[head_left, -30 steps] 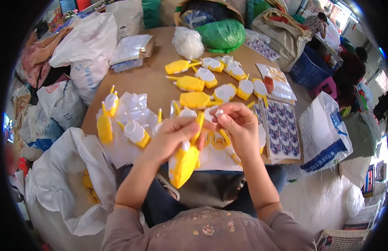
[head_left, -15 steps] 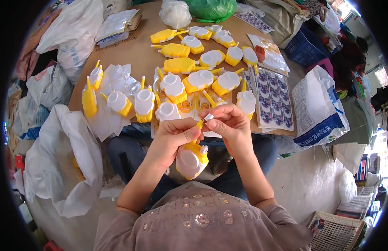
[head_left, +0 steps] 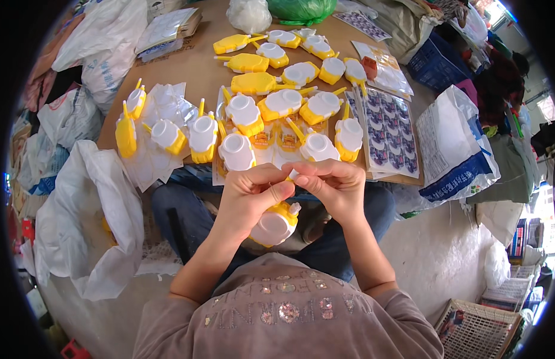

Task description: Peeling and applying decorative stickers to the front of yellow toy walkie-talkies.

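Observation:
A yellow-and-white plastic toy body point(head_left: 272, 228) hangs below my left hand point(head_left: 253, 194), whose thumb and fingers are closed around its yellow stem. Between the thumb and fingers of my right hand point(head_left: 334, 186) is a small white cap point(head_left: 293, 174). It sits at the tip of the stem, though my fingertips hide how far it is on. Just beyond my hands, several toys of the same kind lie on the table, among them a white-faced one point(head_left: 318, 147) and another point(head_left: 236, 152) with its yellow stem pointing away.
Brown cardboard point(head_left: 196, 66) covers the table. Printed sticker sheets point(head_left: 392, 128) lie at its right, beside a white-and-blue sack point(head_left: 454, 143). Clear plastic bags point(head_left: 163, 107) are under toys at the left. A green bag point(head_left: 301, 9) stands at the far edge, and a large white bag point(head_left: 89, 221) at my left.
My right hand has brought the white cap against the tip of the yellow stem, closing the gap between my hands. The toy body has shifted slightly up.

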Demonstrator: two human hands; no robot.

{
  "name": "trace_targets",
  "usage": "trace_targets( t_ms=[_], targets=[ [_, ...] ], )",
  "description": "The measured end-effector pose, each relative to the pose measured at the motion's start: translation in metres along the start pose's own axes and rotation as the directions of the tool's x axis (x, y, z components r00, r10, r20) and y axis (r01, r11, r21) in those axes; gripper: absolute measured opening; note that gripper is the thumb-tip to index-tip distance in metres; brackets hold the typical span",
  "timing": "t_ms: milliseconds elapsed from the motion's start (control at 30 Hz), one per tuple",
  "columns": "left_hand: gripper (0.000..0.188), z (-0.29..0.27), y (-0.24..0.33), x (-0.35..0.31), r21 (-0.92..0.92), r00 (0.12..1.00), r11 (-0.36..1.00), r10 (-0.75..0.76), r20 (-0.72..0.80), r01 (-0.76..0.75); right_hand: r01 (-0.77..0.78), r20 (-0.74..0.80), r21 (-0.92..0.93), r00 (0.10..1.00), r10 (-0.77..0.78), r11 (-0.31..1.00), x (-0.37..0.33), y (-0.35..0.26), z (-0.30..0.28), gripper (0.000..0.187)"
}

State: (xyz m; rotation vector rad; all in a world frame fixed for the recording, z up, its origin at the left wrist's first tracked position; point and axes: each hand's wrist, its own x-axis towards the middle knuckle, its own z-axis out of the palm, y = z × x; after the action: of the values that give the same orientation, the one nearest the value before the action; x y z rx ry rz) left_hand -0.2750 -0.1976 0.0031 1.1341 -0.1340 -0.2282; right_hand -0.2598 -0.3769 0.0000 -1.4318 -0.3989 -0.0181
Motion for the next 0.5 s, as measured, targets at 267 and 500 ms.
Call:
trace_targets(
  t_ms=[267, 500],
  targets=[
    [0.014, -0.004, -0.018, -0.003, -0.2, 0.975, 0.957, -0.219, -0.028, 0.21, 0.091, 0.104, -0.346, 0.993, -0.058, 0.934, -0.007, -0.012, -0.001, 0.022],
    [0.029, -0.001, -0.012, -0.014, -0.145, 0.878, 0.879, -0.411, 0.246, 0.453, -0.228, 0.239, 0.169, 0.953, 0.184, 0.959, -0.001, -0.002, -0.017, 0.052]
  ],
)
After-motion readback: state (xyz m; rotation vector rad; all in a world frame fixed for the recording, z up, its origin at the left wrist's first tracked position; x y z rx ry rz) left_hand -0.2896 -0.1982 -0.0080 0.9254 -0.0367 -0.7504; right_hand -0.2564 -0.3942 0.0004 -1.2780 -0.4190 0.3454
